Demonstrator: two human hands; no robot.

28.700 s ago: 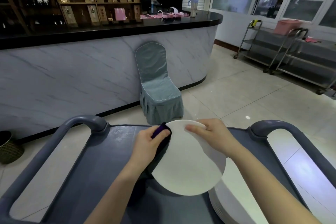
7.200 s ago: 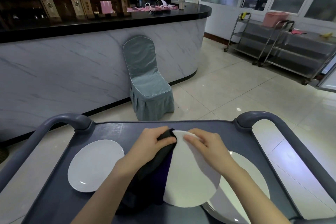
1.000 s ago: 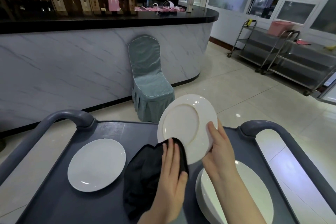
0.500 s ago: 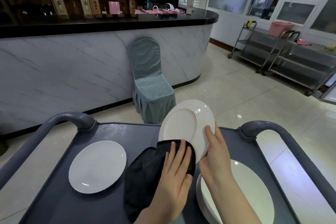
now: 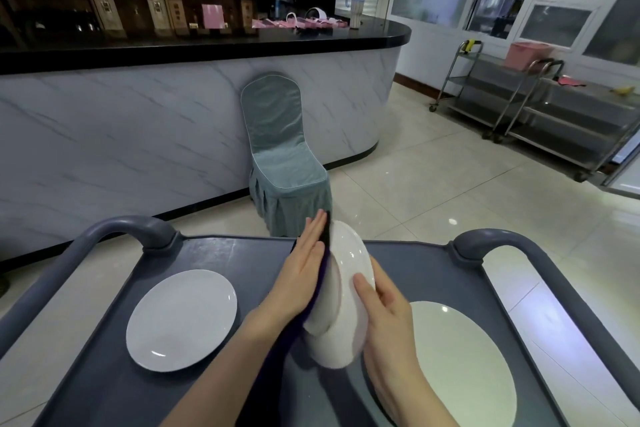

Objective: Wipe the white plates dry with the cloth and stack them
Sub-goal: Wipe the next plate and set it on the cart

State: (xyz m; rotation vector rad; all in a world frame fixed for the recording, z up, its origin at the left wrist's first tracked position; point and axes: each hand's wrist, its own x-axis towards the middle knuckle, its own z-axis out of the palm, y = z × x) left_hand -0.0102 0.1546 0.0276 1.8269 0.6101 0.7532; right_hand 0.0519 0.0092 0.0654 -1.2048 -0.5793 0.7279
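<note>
I hold a white plate (image 5: 346, 274) almost edge-on above the grey cart tray (image 5: 242, 253). My left hand (image 5: 301, 274) lies flat with straight fingers and presses the dark cloth (image 5: 325, 236) against the plate's left face. The cloth is mostly hidden between palm and plate. My right hand (image 5: 384, 308) grips the plate from the right, its fingers on the face turned toward me. A single white plate (image 5: 181, 319) lies flat on the tray's left side. A stack of white plates (image 5: 464, 364) sits on the right, partly behind my right forearm.
The cart's raised grey handles (image 5: 128, 225) (image 5: 498, 239) stand at the far corners. Beyond the cart, a covered teal chair (image 5: 284, 156) stands against a marble-fronted counter (image 5: 138, 135). Steel trolleys (image 5: 540, 107) line the right wall across the tiled floor.
The plate has turned from facing me to nearly edge-on and come lower. My left hand with the cloth has moved up from the plate's lower edge onto its left face.
</note>
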